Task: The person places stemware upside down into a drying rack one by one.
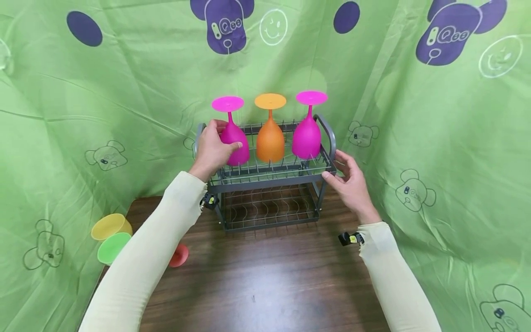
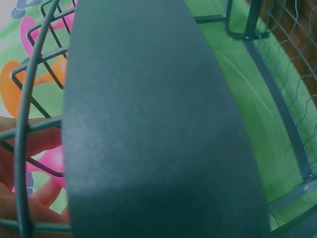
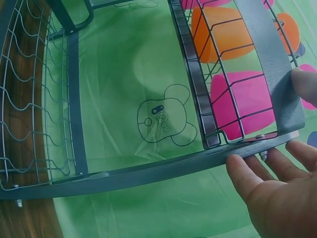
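Note:
My left hand holds the bowl of an upside-down pink goblet at the left end of the dish rack. Thumb and fingers lie on opposite sides of the bowl. An upside-down orange goblet stands in the rack's middle, and a second pink goblet stands inverted at its right. My right hand grips the rack's front right corner; in the right wrist view its thumb lies on the dark panel and its fingers touch the side frame. The panel hides much of the left hand's work in the left wrist view.
A yellow bowl and a green bowl sit at the table's left edge. A red round-ended piece shows partly from behind the left forearm. The rack's lower wire tier stands over the wooden table. Green cloth surrounds the table.

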{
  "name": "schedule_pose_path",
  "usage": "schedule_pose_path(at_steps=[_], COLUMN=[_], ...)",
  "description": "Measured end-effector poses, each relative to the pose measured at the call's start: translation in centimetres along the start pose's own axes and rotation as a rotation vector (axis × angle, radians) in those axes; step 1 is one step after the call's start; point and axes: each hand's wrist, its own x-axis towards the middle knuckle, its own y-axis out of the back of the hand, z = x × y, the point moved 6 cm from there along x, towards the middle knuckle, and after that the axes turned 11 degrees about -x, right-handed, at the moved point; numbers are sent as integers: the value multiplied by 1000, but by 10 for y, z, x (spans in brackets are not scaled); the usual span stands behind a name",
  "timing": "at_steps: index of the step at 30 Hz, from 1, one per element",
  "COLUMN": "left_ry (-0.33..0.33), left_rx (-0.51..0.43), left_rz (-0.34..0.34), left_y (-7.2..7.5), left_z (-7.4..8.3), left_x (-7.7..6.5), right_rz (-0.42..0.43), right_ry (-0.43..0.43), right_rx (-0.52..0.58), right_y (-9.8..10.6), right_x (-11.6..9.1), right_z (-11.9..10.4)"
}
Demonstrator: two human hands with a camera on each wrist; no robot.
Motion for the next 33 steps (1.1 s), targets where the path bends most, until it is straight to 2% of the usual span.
schedule_pose_path(at_steps=[7, 14, 21, 26, 30, 33], left_ry=[35, 53, 4, -35, -29, -20], left_rx=[-45, -132, -240, -274, -278, -305], left_rz=[2, 32, 41, 70, 125, 165], left_y=[0, 10, 29, 47, 63, 74], left_z=[-4, 1, 6, 5, -2, -14], left_x=[-1, -10, -31, -50, -66, -77], right_rz=[-6, -7, 3, 35, 51, 62], right_ry=[2, -15, -26, -37, -29, -20], right_rx=[9, -28, -69, -95, -99, -95], right_y=[-1, 3, 6, 6, 4, 2], right_x=[-2, -10, -25, -37, -47, -57], right_z=[0, -3, -10, -15, -20, -22])
